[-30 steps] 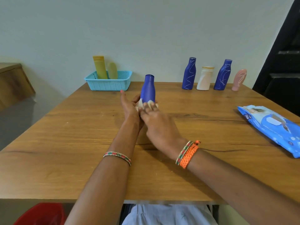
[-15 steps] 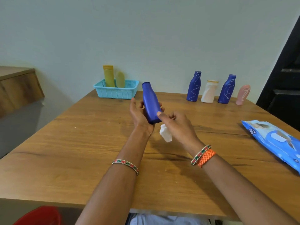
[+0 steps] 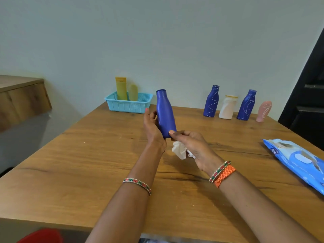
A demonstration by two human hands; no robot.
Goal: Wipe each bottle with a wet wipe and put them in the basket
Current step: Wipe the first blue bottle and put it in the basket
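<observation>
My left hand [image 3: 152, 128] holds a plain blue bottle [image 3: 165, 113] upright above the middle of the wooden table [image 3: 87, 163], fingers wrapped behind it. My right hand [image 3: 192, 146] grips a crumpled white wet wipe [image 3: 179, 151] just below the bottle, with its thumb touching the bottle's base. A light blue basket [image 3: 128, 105] stands at the back of the table with two yellow bottles [image 3: 121, 88] in it. Against the wall to the right stand two scribbled blue bottles [image 3: 211, 101], a white bottle [image 3: 227, 107] and a pink bottle [image 3: 263, 111].
A blue pack of wet wipes [image 3: 298, 160] lies at the table's right edge. A wooden cabinet [image 3: 21, 97] stands off to the left. A red object [image 3: 42, 236] shows below the table's near edge. A dark doorway [image 3: 308, 102] is at the right.
The wipe came off the bottle's lower part. My right hand dropped below the bottle with the wipe, and my left hand lifted the bottle and tilted it slightly.
</observation>
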